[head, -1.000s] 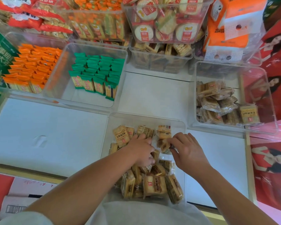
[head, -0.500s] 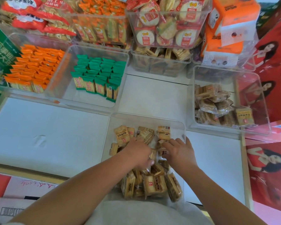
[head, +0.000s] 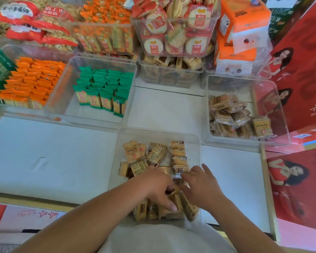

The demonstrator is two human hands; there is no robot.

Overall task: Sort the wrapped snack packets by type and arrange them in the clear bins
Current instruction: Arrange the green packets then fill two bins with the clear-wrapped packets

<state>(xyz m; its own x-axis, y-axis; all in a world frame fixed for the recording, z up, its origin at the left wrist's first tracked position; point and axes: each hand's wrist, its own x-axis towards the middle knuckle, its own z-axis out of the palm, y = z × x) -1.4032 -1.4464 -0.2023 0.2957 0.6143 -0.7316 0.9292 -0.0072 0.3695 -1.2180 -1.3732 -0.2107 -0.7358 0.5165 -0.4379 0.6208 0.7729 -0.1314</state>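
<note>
A clear bin [head: 196, 143] right in front of me holds several tan snack packets [head: 135, 152], some loose at its far end and some standing on edge at its near end. My left hand [head: 158, 189] reaches into the bin, its thumb pressed down on the upright packets [head: 142, 209] and its fingers curled round them. My right hand [head: 202, 183] is beside it, fingers curled on the right side of the same group. A second clear bin [head: 283, 114] at the right holds more tan packets [head: 224, 114].
Clear bins of green packets [head: 102, 88] and orange packets [head: 29, 83] stand at the left. Stacked bins of round crackers [head: 173, 33] and other snacks fill the back. An orange tissue pack [head: 244, 28] and red boxes [head: 303, 66] are on the right. White tabletop [head: 53, 157] lies left.
Both hands have drawn back from the middle of the bin toward its near end and now close together on the upright packets there.
</note>
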